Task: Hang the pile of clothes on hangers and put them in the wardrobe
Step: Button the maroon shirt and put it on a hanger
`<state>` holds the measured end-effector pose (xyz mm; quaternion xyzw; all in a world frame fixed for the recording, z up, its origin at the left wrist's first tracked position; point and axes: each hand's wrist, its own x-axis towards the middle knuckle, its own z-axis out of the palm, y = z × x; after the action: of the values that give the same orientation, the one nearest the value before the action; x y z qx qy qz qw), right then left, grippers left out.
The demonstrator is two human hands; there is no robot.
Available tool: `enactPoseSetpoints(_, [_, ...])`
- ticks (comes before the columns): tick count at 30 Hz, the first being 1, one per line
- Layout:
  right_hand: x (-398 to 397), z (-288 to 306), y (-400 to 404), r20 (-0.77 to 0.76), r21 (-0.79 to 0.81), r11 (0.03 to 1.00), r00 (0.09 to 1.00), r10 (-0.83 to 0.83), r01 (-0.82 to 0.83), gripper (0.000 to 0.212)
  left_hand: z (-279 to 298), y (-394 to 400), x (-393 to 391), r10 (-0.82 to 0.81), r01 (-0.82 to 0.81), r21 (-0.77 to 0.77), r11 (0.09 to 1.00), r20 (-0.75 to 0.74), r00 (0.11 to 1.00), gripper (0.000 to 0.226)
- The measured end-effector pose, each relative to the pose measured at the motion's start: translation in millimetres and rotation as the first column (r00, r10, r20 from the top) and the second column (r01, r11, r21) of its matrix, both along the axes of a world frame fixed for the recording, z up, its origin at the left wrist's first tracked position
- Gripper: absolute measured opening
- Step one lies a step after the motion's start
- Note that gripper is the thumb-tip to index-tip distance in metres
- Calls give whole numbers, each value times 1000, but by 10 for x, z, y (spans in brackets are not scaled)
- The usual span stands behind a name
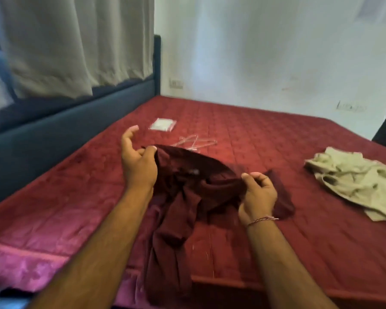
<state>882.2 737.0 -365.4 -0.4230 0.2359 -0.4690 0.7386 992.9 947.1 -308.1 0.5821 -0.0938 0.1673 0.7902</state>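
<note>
Holding the dark maroon garment (187,197) up over the near edge of the red quilted mattress (276,139), both hands are on its top hem. The left hand (138,161) pinches one end between thumb and a curled finger, with the other fingers lifted loose above. The right hand (257,195) is curled round a bunched fold at the other end. Between them the held edge runs left to right, sagging slightly toward the right — and the rest of the cloth trails down toward the camera, past the bed's edge. Further back lie clear hangers (193,142) and a small plastic packet (163,124). A crumpled beige garment (354,181) sits well apart on the right side of the mattress.
</note>
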Motion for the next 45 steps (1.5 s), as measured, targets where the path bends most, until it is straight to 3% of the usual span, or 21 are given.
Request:
enactPoseSetpoints(3, [147,799,-356,22,-159,985,997,75,-70,32,860,75,242,-65,50,80,996,186,980,34])
enactPoseSetpoints(7, [-20,2039,-515,147,-424,867,925,352,-262,28,1981,181,267,-228,260,-42,965,363,903,23])
enactPoseSetpoints(9, [-142,2440,-578,42,-527,746,864,501,-407,27,2353,199,279,-336,372,-8,928,414,846,12])
enactPoseSetpoints(10, [-152,2556,-624,-74,-538,687,839,538,-488,28,2463,176,350,-397,405,63,912,381,835,17])
enactPoseSetpoints(11, [-81,2643,-729,-222,-559,650,848,481,-515,28,2570,126,476,-448,418,160,894,304,841,23])
enactPoseSetpoints(12, [35,2676,-844,-386,-613,630,876,289,-478,29,2622,70,633,-452,389,284,876,205,868,28])
enactPoseSetpoints(13, [186,2685,-979,-534,-671,586,844,44,-455,32,2652,18,806,-390,302,430,851,133,911,31])
enactPoseSetpoints(14, [300,2669,-1055,-588,-733,546,781,-210,-405,35,2642,-50,967,-254,132,580,804,134,958,31])
enactPoseSetpoints(15, [393,2647,-1109,-543,-806,495,737,-401,-325,37,2624,-94,1080,-83,-82,663,744,214,973,32])
enactPoseSetpoints(16, [430,2573,-1124,-497,-838,477,732,-466,-265,38,2551,-142,1136,38,-261,673,693,326,944,36])
enactPoseSetpoints(18, [430,2424,-1066,-383,-883,446,770,-511,-143,36,2358,-207,1096,83,-387,623,680,459,884,40])
enactPoseSetpoints(21, [424,1847,-886,-371,-838,537,825,-425,-100,33,1737,-338,941,53,-425,572,702,553,831,22])
enactPoseSetpoints(24, [445,811,-672,-443,-656,739,870,-215,-152,30,734,-471,709,-92,-330,651,684,526,846,20])
enactPoseSetpoints(27, [295,-383,-421,-466,-391,904,884,-33,-172,26,-300,-528,348,-430,-65,840,539,340,836,39])
enactPoseSetpoints(29, [64,-801,-205,-418,-210,969,908,29,-127,27,-838,-467,120,-517,26,881,473,254,818,47])
enactPoseSetpoints(31, [-57,-916,-123,-322,-7,995,943,88,-95,26,-1170,-365,-12,-456,42,826,562,267,849,42])
enactPoseSetpoints(32, [-69,-899,-128,-311,21,996,946,94,-92,23,-1248,-309,-72,-387,19,787,617,282,878,39])
enactPoseSetpoints(36, [-82,-844,-77,-375,-39,994,924,77,-99,15,-1274,-151,-192,-155,-149,696,702,353,923,31])
enactPoseSetpoints(41, [-150,-876,-62,-327,-57,992,941,90,-114,17,-1388,-27,-221,-148,-75,819,570,192,970,22])
enactPoseSetpoints(45, [-175,-884,-52,-278,-80,987,954,110,-137,13,-1378,-56,-234,-228,-26,865,501,161,960,17])
